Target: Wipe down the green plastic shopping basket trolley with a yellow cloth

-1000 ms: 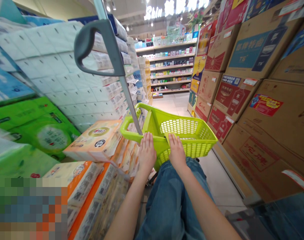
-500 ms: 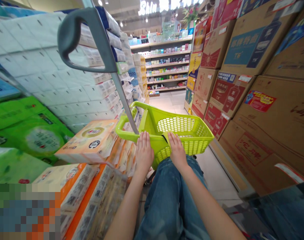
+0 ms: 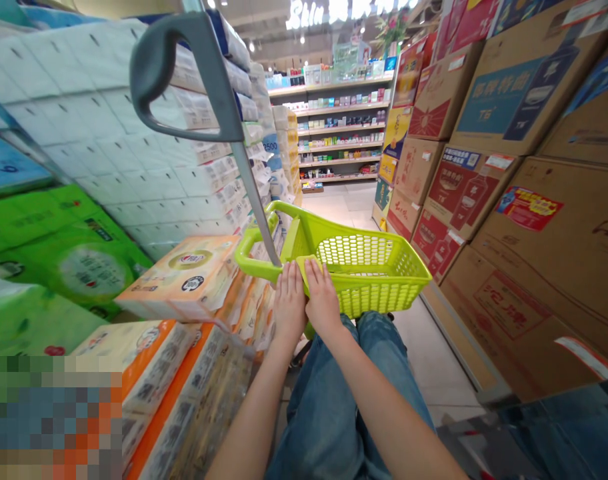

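Observation:
A lime-green shopping basket [image 3: 379, 290] with a perforated body stands in front of my knees. A grey pole rises from its left end to a grey loop handle [image 3: 224, 87]. My left hand [image 3: 290, 303] holds the near rim close to the foot of the pole, fingers laid over the edge and thumb hidden. Right beside it, my right hand [image 3: 322, 300] presses a yellow-green cloth [image 3: 304, 267] against the same rim. Most of the cloth lies under the fingers. The inside of the basket shows only in part.
Tissue packs [image 3: 184, 270] are stacked close on the left, below a tall wall of white packs [image 3: 94, 100]. Cardboard boxes [image 3: 529, 233] rise along the right. Ahead, a tiled aisle [image 3: 351, 200] leads to stocked shelves [image 3: 339, 107].
My right hand has slid left along the rim with the cloth and now lies against my left hand. The left hand stays at the same place on the basket. The view has shifted slightly.

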`<state>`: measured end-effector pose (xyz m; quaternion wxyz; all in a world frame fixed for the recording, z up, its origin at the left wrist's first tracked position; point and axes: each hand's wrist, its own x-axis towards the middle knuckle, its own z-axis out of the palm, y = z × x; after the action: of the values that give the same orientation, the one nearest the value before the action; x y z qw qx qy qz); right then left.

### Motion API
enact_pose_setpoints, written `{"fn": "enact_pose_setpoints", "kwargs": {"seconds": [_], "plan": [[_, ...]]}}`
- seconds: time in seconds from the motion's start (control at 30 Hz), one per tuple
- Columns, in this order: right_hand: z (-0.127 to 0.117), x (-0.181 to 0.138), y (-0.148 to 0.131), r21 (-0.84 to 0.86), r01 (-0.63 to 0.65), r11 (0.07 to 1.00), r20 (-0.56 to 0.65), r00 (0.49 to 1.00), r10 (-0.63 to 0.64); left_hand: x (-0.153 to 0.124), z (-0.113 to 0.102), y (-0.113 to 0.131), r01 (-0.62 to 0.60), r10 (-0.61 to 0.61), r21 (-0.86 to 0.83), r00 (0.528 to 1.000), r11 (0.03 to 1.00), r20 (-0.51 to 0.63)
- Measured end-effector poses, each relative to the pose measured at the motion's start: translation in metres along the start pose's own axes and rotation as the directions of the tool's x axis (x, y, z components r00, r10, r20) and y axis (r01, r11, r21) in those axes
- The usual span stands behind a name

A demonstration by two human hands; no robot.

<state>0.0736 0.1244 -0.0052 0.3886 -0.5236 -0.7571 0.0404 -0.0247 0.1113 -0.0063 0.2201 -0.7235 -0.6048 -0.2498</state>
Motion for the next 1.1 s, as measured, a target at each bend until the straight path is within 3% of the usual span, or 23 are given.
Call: {"fn": "enact_pose_setpoints", "kwargs": {"seconds": [0.1, 0.27, 0.4, 0.5, 0.63, 0.77, 0.87, 0.97, 1.1], "plan": [[-0.002, -0.001, 0.003, 0.008, 0.008, 1.000, -0.001, 1.000, -0.008, 0.000, 0.000, 0.000, -0.002, 0.002, -0.019, 1.000, 1.000, -0.004], [-0.014, -0.019, 0.044, -0.052, -0.004, 0.999, -0.006, 1.000, 0.004, -0.001, 0.001, -0.001, -0.002, 0.000, -0.085, 1.000, 0.996, -0.022], [-0.027, -0.034, 0.088, -0.094, -0.091, 0.991, -0.066, 0.994, 0.085, -0.001, 0.001, -0.001, -0.010, 0.008, -0.105, 1.000, 0.994, -0.019], [-0.032, -0.037, 0.105, -0.101, -0.187, 0.977, -0.100, 0.979, 0.177, -0.001, 0.003, 0.000, -0.001, -0.001, -0.107, 1.000, 0.994, -0.021], [-0.023, -0.024, 0.078, -0.098, -0.219, 0.971, -0.064, 0.975, 0.214, -0.001, 0.004, 0.001, 0.008, -0.010, -0.099, 1.000, 0.995, -0.023], [-0.005, -0.003, 0.020, -0.037, -0.055, 0.998, -0.001, 0.999, 0.054, 0.000, 0.003, 0.000, 0.005, -0.006, -0.067, 1.000, 0.998, -0.020], [0.001, 0.002, -0.005, -0.032, -0.025, 0.999, 0.006, 1.000, 0.026, 0.000, 0.001, 0.000, 0.010, -0.011, -0.043, 1.000, 0.999, -0.019], [-0.003, -0.003, 0.003, -0.038, -0.008, 0.999, 0.019, 1.000, 0.009, 0.000, 0.001, 0.000, 0.011, -0.012, -0.058, 1.000, 0.998, -0.010], [-0.014, -0.020, 0.044, -0.093, -0.002, 0.996, -0.006, 1.000, 0.001, -0.001, 0.000, -0.001, -0.001, 0.001, -0.104, 1.000, 0.995, -0.005]]}}
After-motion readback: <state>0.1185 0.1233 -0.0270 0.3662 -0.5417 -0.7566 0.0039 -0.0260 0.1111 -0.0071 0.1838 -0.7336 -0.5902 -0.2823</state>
